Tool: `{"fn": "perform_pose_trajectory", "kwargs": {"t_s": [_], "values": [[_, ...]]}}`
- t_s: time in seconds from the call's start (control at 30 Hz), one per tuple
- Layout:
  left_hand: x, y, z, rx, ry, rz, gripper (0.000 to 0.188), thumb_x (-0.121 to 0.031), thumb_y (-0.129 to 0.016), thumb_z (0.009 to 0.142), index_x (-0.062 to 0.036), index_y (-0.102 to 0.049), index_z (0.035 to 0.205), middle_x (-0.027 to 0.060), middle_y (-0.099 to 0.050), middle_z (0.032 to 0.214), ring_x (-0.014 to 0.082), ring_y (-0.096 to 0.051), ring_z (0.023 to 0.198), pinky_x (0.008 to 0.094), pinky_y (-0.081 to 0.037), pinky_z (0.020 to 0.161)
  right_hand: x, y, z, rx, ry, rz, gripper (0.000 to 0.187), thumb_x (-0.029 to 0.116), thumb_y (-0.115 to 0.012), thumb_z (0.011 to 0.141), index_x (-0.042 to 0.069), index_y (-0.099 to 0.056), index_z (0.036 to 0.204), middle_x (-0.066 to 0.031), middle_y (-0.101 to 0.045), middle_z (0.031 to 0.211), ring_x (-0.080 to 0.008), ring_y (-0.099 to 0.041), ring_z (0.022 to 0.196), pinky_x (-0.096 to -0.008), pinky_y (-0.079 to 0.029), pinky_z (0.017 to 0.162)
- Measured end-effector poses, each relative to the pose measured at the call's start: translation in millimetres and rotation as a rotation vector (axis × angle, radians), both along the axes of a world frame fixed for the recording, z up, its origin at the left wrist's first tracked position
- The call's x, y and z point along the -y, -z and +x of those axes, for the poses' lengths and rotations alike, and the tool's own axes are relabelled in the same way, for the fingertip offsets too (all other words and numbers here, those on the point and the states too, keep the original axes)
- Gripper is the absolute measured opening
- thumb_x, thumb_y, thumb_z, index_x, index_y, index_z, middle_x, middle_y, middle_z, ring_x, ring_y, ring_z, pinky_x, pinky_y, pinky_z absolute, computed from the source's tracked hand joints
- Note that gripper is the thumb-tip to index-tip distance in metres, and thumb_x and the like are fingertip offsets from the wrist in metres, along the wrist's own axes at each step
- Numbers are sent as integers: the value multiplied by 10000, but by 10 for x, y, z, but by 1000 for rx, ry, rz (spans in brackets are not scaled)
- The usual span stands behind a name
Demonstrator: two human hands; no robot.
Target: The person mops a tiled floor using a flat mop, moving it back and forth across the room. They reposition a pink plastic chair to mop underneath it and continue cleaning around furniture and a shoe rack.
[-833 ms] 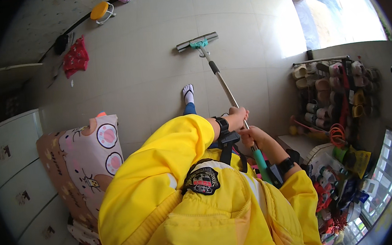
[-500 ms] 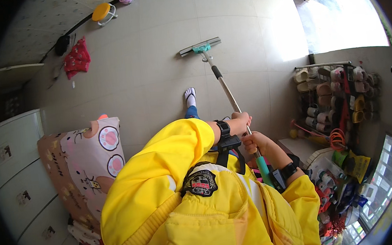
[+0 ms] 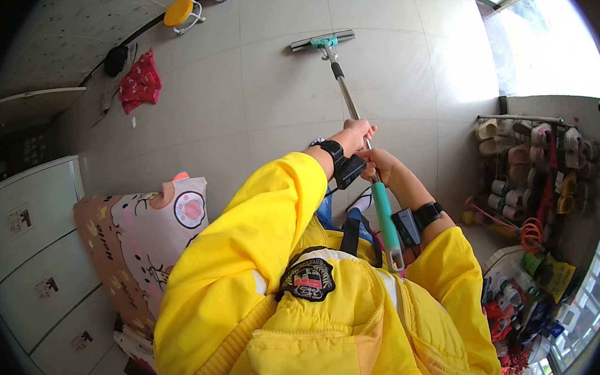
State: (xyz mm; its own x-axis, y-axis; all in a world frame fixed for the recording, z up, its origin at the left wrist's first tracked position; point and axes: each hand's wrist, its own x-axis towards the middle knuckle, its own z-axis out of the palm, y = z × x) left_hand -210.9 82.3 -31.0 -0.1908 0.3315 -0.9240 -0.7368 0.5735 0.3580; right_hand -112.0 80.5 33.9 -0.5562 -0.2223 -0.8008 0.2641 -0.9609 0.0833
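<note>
Both my hands are closed round the metal pole of a long-handled mop [image 3: 348, 99]. My left hand [image 3: 359, 133] grips higher up the pole, toward the mop head. Just below it, my right hand [image 3: 378, 161] wraps the pole above the teal handle grip [image 3: 386, 223], whose end comes back close to my yellow jacket. Ahead of me, the mop's wide, flat head [image 3: 324, 42] with its teal bracket rests on the tiled floor [image 3: 271, 84]. Black straps with small dark devices sit on both wrists.
At the far left stand a yellow-topped stool [image 3: 179, 13] and a pink patterned cloth [image 3: 139, 82] on the floor. A shoe rack [image 3: 523, 163] lines the right side, with cluttered goods below it. To my left are a cartoon-printed cover [image 3: 142, 235] and white drawers [image 3: 38, 222].
The mop head has moved farther forward, with both hands reaching ahead and the teal grip now showing more fully. My view has shifted, and my feet have changed position.
</note>
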Motion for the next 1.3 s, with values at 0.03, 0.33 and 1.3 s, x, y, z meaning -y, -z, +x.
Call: {"fn": "perform_pose_trajectory", "kwargs": {"t_s": [0.03, 0.33, 1.3], "values": [[27, 3, 11, -11, 12, -15, 194, 74, -344, 630, 2, -411, 463, 156, -522, 627, 147, -395, 401, 270, -264, 339, 37, -23, 9, 30, -7, 26, 239, 107, -458, 808, 104, -359, 590, 51, -333, 443, -27, -294, 324, -148, -244, 289], [530, 51, 1258, 86, -59, -25, 149, 10, -352, 733, 29, -431, 608, 144, -527, 601, 106, -377, 351, 228, -258, 299, 475, -51, 1280, 64, -87, 22, 359, 141, -531, 788, 137, -299, 514, 44, -279, 435, -43, -239, 326, -193, -169, 297], [24, 96, -278, 159, 40, -59, 159, 89, -371, 630, 7, -430, 508, 131, -543, 682, 137, -371, 375, 250, -263, 320, 54, 100, -215, 9, 77, -89, 233, 62, -464, 777, 98, -358, 573, 51, -351, 455, -11, -326, 327, -134, -266, 268]]}}
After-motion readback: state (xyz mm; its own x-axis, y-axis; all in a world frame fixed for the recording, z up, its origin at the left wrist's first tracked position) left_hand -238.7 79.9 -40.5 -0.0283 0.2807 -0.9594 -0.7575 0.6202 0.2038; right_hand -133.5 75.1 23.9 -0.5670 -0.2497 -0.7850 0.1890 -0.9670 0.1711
